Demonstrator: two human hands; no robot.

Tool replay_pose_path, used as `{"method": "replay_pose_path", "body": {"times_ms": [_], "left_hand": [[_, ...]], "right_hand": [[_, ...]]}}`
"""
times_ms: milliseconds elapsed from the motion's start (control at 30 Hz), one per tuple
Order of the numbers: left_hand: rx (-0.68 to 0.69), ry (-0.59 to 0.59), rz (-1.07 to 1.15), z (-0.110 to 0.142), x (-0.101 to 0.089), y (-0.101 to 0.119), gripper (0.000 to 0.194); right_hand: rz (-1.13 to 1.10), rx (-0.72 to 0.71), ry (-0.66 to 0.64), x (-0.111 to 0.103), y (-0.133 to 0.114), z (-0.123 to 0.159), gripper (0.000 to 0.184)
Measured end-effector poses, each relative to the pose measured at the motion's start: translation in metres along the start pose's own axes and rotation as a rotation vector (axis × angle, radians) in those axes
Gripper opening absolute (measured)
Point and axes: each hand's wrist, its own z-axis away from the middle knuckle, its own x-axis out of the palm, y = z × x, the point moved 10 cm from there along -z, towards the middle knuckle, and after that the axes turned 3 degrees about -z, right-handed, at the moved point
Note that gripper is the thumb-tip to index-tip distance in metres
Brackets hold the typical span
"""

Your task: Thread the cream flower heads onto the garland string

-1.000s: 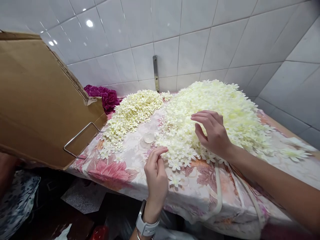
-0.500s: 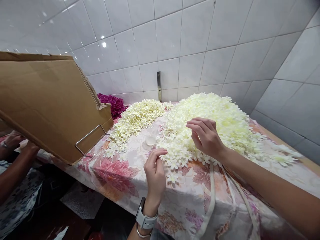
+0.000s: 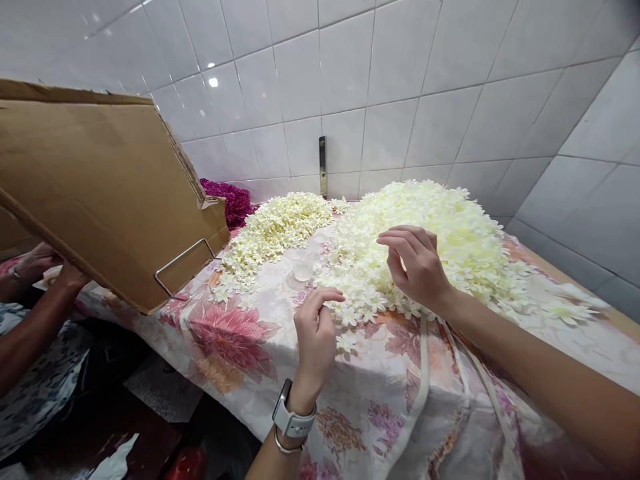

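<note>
My left hand [image 3: 317,333] hovers over the near edge of the white flower pile, fingers stretched to the right and loosely bent, thumb a little apart. Nothing shows in it. Above the larger pile of white artificial flowers [image 3: 420,207] is my right hand [image 3: 417,267], its fingers extended leftward with the thumb bent below them. I see nothing held there either. Between the two piles stands a small clear cup [image 3: 303,269], just beyond my left fingertips. A smaller heap of cream blossoms [image 3: 285,223] lies behind it to the left.
On the left a large cardboard box [image 3: 100,193] stands with a metal wire frame [image 3: 185,267] against it. Magenta flowers [image 3: 227,203] lie behind the box. A floral tablecloth [image 3: 240,340] covers the table, backed by a tiled wall [image 3: 345,100]. Another person's arms [image 3: 50,300] show at far left.
The view has shifted slightly, so the scene sits a little further right and higher. My left hand has moved slightly forward and right; my right hand keeps nearly the same pose.
</note>
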Motion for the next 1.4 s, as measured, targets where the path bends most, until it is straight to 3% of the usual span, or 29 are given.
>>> {"method": "replay_pose_path", "body": {"times_ms": [233,433,633,733,833,1000,1133,1200,1267,1333,1367,1400], "left_hand": [[-0.151,0.095,0.024,-0.001,-0.010,-0.017,0.027],[-0.184,0.083,0.000,0.000,-0.009,-0.021,0.026],[-0.198,0.154,-0.008,0.002,-0.016,-0.020,0.017],[-0.158,0.215,-0.040,-0.003,-0.032,-0.010,0.015],[-0.126,0.275,-0.107,-0.015,-0.060,-0.004,0.015],[-0.146,0.301,-0.284,-0.038,-0.105,-0.020,0.011],[-0.107,0.219,-0.417,-0.046,-0.109,-0.031,0.011],[-0.059,0.143,-0.457,-0.047,-0.099,-0.031,0.012],[-0.007,0.057,-0.473,-0.044,-0.088,-0.029,0.014],[0.041,-0.021,-0.473,-0.041,-0.078,-0.027,0.017],[0.067,-0.063,-0.478,-0.039,-0.073,-0.026,0.018],[0.099,-0.107,-0.491,-0.037,-0.068,-0.025,0.020]], "right_hand": [[-0.043,-0.050,-0.018,0.002,-0.009,-0.003,0.027],[-0.077,-0.050,-0.040,0.005,-0.012,-0.005,0.025],[-0.113,-0.054,-0.036,0.009,-0.021,-0.007,0.024],[-0.122,-0.062,-0.035,0.010,-0.026,-0.009,0.025],[-0.125,-0.067,-0.025,0.008,-0.027,-0.012,0.027],[-0.102,-0.064,-0.009,-0.003,-0.021,-0.017,0.029],[-0.097,-0.045,-0.048,-0.007,-0.015,-0.035,0.025],[-0.137,-0.031,-0.117,0.006,-0.014,-0.057,0.020],[-0.210,-0.025,-0.278,0.039,-0.019,-0.085,0.017],[-0.235,0.022,-0.590,0.097,-0.026,-0.106,0.020],[-0.219,0.044,-0.825,0.134,-0.033,-0.106,0.024],[-0.227,0.023,-0.942,0.162,-0.043,-0.111,0.024]]}}
